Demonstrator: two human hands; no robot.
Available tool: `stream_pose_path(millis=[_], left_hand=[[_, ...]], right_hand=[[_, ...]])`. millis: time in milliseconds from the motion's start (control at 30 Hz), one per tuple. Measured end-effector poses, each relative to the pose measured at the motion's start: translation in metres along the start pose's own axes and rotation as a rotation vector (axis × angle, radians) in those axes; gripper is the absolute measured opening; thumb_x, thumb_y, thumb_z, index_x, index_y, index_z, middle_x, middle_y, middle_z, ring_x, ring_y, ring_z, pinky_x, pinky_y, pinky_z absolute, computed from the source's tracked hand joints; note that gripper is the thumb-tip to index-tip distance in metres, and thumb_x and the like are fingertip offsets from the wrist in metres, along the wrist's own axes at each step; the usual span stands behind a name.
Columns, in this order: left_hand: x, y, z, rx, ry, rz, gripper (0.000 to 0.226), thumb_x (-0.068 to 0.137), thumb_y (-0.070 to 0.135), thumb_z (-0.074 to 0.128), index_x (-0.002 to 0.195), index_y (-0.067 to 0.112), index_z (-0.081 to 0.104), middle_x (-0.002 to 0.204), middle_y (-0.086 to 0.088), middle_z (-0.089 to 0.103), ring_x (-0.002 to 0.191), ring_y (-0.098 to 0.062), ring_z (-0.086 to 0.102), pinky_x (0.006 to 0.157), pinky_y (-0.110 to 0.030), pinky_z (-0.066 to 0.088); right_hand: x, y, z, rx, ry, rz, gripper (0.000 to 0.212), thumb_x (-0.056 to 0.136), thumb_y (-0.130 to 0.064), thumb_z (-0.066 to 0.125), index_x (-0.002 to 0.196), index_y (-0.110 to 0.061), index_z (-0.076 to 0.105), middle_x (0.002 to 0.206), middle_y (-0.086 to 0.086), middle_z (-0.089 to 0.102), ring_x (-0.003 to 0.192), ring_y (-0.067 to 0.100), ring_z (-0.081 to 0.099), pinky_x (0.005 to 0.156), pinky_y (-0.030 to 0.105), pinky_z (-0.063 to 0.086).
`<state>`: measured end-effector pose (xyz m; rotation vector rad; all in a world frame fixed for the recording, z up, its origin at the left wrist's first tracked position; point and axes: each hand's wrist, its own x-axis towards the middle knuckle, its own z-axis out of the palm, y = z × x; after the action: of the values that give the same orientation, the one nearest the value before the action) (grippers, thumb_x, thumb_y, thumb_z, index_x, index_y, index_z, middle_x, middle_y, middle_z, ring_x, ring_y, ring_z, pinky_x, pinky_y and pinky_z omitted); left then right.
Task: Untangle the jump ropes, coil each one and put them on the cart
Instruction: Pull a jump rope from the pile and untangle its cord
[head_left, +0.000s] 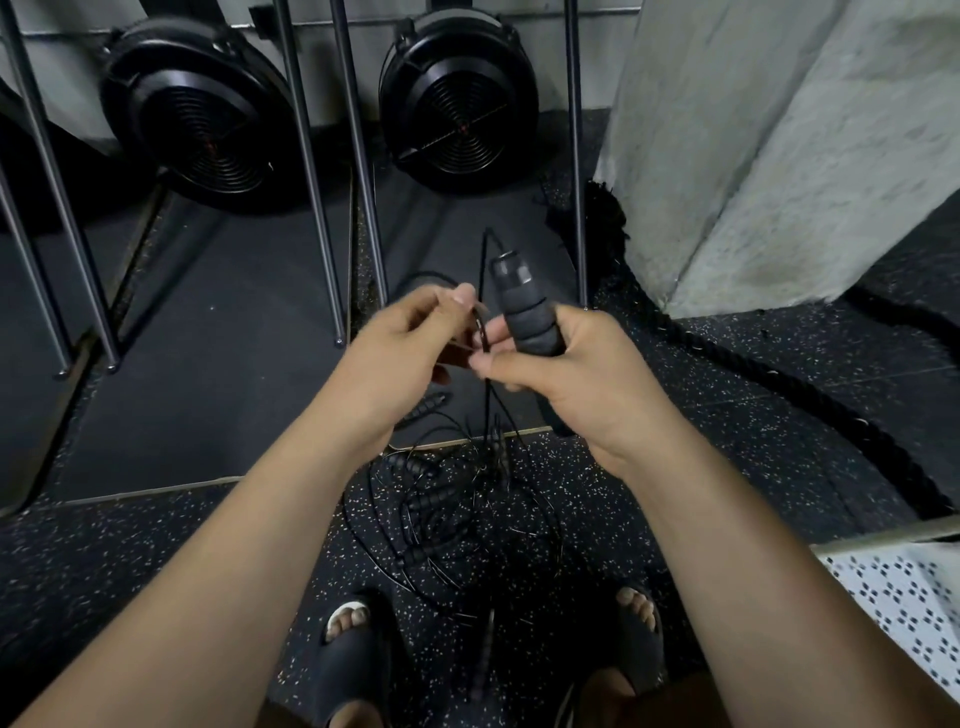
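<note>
My right hand (561, 374) grips a black foam jump rope handle (524, 317) upright, its cap end pointing away from me. My left hand (400, 358) pinches a thin black cord (482, 332) right beside that handle, and the cord runs down from both hands. Below them, a tangle of black jump ropes (447, 514) with several ribbed handles lies on the speckled floor between my feet. No cart is in view.
Two black fan-wheel machines (457, 98) stand ahead behind slanted metal rails (358, 156). A grey concrete pillar (769, 145) rises at right, with a thick black battle rope (810, 395) curving round its base. My sandalled feet (353, 654) are at the bottom.
</note>
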<state>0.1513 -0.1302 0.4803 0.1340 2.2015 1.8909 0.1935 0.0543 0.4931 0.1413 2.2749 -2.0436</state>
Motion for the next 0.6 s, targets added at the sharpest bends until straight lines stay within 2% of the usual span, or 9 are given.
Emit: stream_pose_path(millis=[100,167,267,367,467,533,600], left_hand=[[-0.006,0.002,0.009,0.018,-0.149,-0.094,0.045,0.109,0.056,0.047,0.120,0.023,0.076,0.106,0.000,0.082,0.107,-0.020,0.076,0.106,-0.049,0.054],[-0.010,0.005,0.013,0.058,-0.223,-0.101,0.050,0.111,0.056,0.040,0.119,0.023,0.077,0.107,0.001,0.082,0.108,-0.016,0.076,0.108,-0.045,0.052],[-0.010,0.001,0.015,0.223,-0.280,-0.048,0.041,0.108,0.055,0.051,0.108,0.026,0.078,0.103,0.011,0.081,0.100,-0.009,0.074,0.101,-0.040,0.052],[-0.008,-0.012,0.016,0.480,-0.298,0.033,0.018,0.103,0.045,0.067,0.097,0.029,0.075,0.081,0.014,0.074,0.073,-0.011,0.064,0.076,-0.030,0.051],[-0.008,-0.016,0.020,0.556,-0.258,0.064,0.016,0.103,0.035,0.070,0.090,0.028,0.075,0.072,0.016,0.070,0.057,0.000,0.054,0.059,-0.014,0.041],[-0.006,-0.015,0.020,0.575,-0.232,0.069,0.019,0.102,0.035,0.071,0.085,0.028,0.074,0.069,0.015,0.069,0.055,0.002,0.053,0.055,-0.013,0.040],[-0.003,-0.017,0.017,0.574,-0.210,0.104,0.018,0.102,0.037,0.071,0.086,0.028,0.075,0.075,0.012,0.074,0.062,-0.001,0.060,0.064,-0.023,0.050]], right_hand=[[0.002,-0.003,-0.004,0.162,0.057,-0.050,0.020,0.085,-0.005,0.087,0.103,-0.011,0.079,0.089,0.004,0.079,0.076,0.016,0.069,0.076,0.033,0.060],[0.003,-0.005,-0.007,0.277,0.115,-0.063,0.020,0.087,-0.004,0.085,0.105,-0.010,0.077,0.090,0.006,0.077,0.075,0.018,0.067,0.070,0.033,0.058],[0.005,-0.009,-0.013,0.397,0.195,-0.099,0.024,0.087,-0.001,0.084,0.109,-0.007,0.075,0.096,0.010,0.078,0.089,0.022,0.075,0.070,0.027,0.056],[0.007,-0.010,-0.015,0.469,0.240,-0.110,0.028,0.088,-0.002,0.083,0.114,-0.005,0.073,0.097,0.011,0.078,0.095,0.024,0.075,0.072,0.028,0.054],[0.007,-0.011,-0.014,0.482,0.252,-0.081,0.026,0.090,-0.003,0.082,0.113,-0.008,0.073,0.099,0.012,0.079,0.096,0.024,0.075,0.072,0.028,0.053],[0.006,-0.011,-0.015,0.466,0.247,-0.043,0.025,0.092,-0.006,0.080,0.116,-0.009,0.073,0.106,0.017,0.081,0.097,0.024,0.076,0.073,0.027,0.055],[0.007,-0.008,-0.016,0.409,0.233,0.009,0.026,0.094,-0.008,0.079,0.120,-0.012,0.074,0.110,0.014,0.081,0.099,0.023,0.078,0.073,0.026,0.057]])
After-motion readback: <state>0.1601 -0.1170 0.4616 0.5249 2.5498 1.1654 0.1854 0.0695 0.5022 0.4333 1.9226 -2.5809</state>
